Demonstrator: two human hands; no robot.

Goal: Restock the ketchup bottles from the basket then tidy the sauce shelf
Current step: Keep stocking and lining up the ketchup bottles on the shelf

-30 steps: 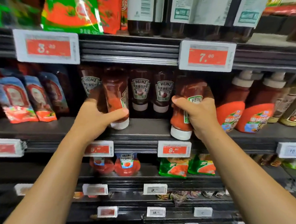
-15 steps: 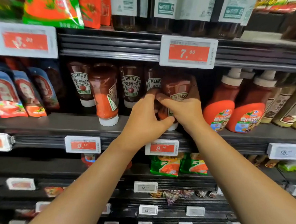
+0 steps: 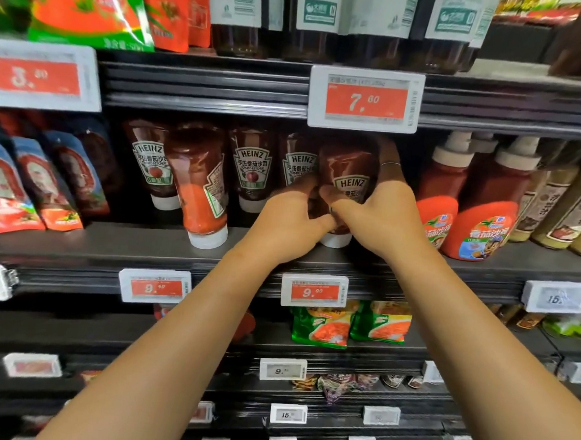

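Observation:
Several upside-down Heinz ketchup bottles stand on their white caps on the dark sauce shelf (image 3: 119,244). Both hands meet on the front right ketchup bottle (image 3: 350,169), whose label faces me. My right hand (image 3: 380,217) grips it from the right, fingers reaching behind it. My left hand (image 3: 289,223) holds it from the left, fingers curled on its lower body. Another front ketchup bottle (image 3: 200,188) stands free to the left, its label turned sideways. More ketchup bottles (image 3: 251,170) stand behind. The basket is out of view.
Red squeeze bottles with white nozzles (image 3: 484,213) stand right of my hands, brown dressing bottles beyond. Sauce pouches (image 3: 28,186) lean at the left. Price tags (image 3: 314,290) line the shelf edges. Dark bottles fill the shelf above; green packets (image 3: 320,325) lie below.
My left hand let go of the left front bottle and moved right to join my right hand. The right bottle was set back onto the shelf and its label now faces front.

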